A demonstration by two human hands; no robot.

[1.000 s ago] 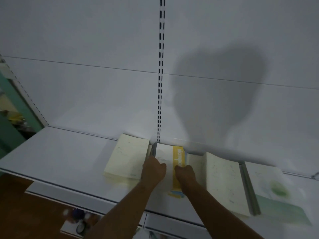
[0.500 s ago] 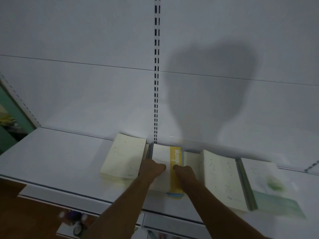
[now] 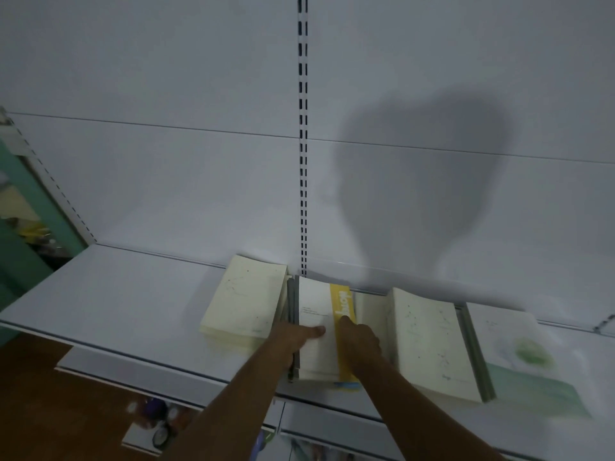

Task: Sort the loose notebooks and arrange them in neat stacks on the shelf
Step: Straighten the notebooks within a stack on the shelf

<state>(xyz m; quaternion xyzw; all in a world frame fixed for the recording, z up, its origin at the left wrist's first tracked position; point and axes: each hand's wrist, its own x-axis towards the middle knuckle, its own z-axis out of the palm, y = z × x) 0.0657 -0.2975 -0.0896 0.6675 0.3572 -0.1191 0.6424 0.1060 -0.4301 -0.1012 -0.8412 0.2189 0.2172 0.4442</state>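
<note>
Here, both hands rest on a white notebook with a yellow band (image 3: 324, 327) on the shelf (image 3: 109, 304): left hand (image 3: 294, 337) apparently clasping its edge, right hand (image 3: 359, 339) pressing, grip unclear.

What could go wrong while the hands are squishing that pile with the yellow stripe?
The yellow-striped stack sticks out past the shelf front edge, so a push from the left hand or right hand might tip it off. It also sits tight against the cream stack, which a sideways shove could knock crooked.
</note>
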